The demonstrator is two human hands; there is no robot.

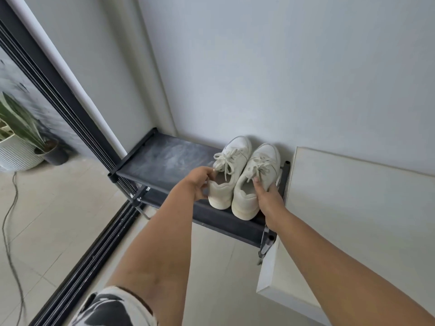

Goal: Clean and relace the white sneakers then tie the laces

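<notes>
While both arms reach forward from the near edge of the view, each hand takes one white sneaker on the top shelf of a dark shoe rack (164,158). The left hand (200,182) holds the heel of the left sneaker (229,170), with the thumb at the collar and the fingers curled around the back of the heel. The right hand (268,196) holds the right sneaker (254,184) at its right side, with the thumb inside the opening and the fingers closed around the outer wall. The two sneakers stand side by side, touching, at the right end of the shelf, with their toes pointing to the far wall (282,67). Their laces (226,161) are threaded and tied in loose bows. Just to the right of the rack stands a white cabinet (353,208). On the far left, behind a dark sliding door frame (58,90), a potted plant (21,128) stands on the tiled floor (58,208), and a thin cable (9,220) lies near it.
</notes>
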